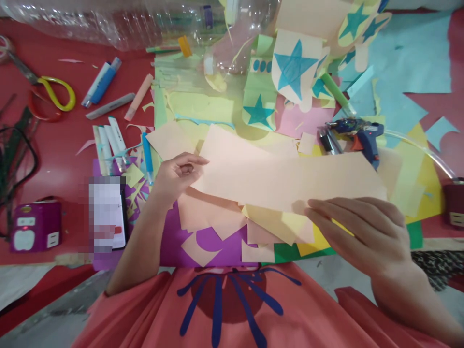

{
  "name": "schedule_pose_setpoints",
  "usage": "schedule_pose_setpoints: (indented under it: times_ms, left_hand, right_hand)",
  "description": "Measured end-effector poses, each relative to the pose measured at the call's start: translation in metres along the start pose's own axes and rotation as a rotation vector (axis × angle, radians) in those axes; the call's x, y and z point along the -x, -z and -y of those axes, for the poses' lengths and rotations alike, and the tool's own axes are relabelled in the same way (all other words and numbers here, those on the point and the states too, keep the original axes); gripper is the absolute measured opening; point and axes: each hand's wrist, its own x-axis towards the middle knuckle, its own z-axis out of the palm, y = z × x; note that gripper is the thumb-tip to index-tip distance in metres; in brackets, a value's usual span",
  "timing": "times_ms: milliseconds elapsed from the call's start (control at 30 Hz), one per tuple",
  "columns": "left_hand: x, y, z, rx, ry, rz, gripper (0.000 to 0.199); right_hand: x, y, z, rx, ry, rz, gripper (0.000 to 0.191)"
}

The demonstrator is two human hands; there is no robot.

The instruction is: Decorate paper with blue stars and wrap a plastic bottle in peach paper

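Note:
A long strip of peach paper (268, 174) spans the space between my two hands, slightly curved and raised over the scraps. My left hand (178, 175) pinches its left end between thumb and fingers. At the lower edge, right of the middle, my right hand (362, 232) grips the strip with thumb and fingertips meeting, the other fingers stretched out. Beneath the strip are peach paper scraps (213, 212), a folded yellow piece (271, 220) and purple paper (224, 241). Another peach piece (170, 140) lies just beyond my left hand.
A blue glue gun (369, 137) rests at right. Paper cutouts with blue stars (295, 67) and clear plastic bottles (126, 24) lie at the back. Scissors (54, 92), markers (116, 137), a phone (108, 212) and a purple box (36, 224) are on the left.

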Motion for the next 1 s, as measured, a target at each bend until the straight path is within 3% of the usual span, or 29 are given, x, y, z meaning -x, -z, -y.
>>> schedule_pose_setpoints:
  times_ms: [200,300,400,500,567,700,800,900,967,1000]
  left_hand:
    - [0.004,0.005,-0.006,-0.025,-0.042,0.043,0.019]
    - [0.005,0.0,-0.005,-0.056,-0.024,0.102,0.023]
    - [0.007,-0.009,-0.006,-0.06,0.034,0.156,0.028]
    - [0.013,-0.02,-0.01,-0.111,0.049,0.156,0.03]
    - [0.019,-0.023,-0.012,-0.181,0.041,0.165,0.035]
    - [0.017,-0.006,-0.019,-0.401,-0.041,0.213,0.038]
    - [-0.016,0.021,-0.041,-0.685,-0.141,0.155,0.031]
    - [-0.078,0.043,-0.078,-0.997,-0.162,0.004,0.039]
    - [-0.123,0.053,-0.099,-1.163,-0.271,-0.039,0.048]
    - [-0.144,0.057,-0.107,-1.274,-0.242,-0.071,0.057]
  right_hand:
    - [0.005,-0.001,-0.007,0.086,-0.104,-0.013,0.027]
    - [0.002,-0.012,-0.012,0.107,-0.207,0.043,0.014]
    - [-0.007,-0.034,-0.008,-0.009,-0.245,0.009,0.008]
    - [-0.02,-0.067,0.002,-0.135,-0.241,-0.014,0.02]
    - [-0.028,-0.088,0.008,-0.206,-0.188,0.055,0.032]
    - [-0.037,-0.117,0.011,-0.32,-0.151,0.122,0.033]
    - [-0.036,-0.123,0.008,-0.389,-0.173,0.11,0.03]
    - [-0.034,-0.122,0.005,-0.451,-0.203,0.118,0.031]
    - [-0.034,-0.12,0.004,-0.488,-0.219,0.131,0.031]
    - [-0.034,-0.119,0.004,-0.499,-0.232,0.14,0.03]
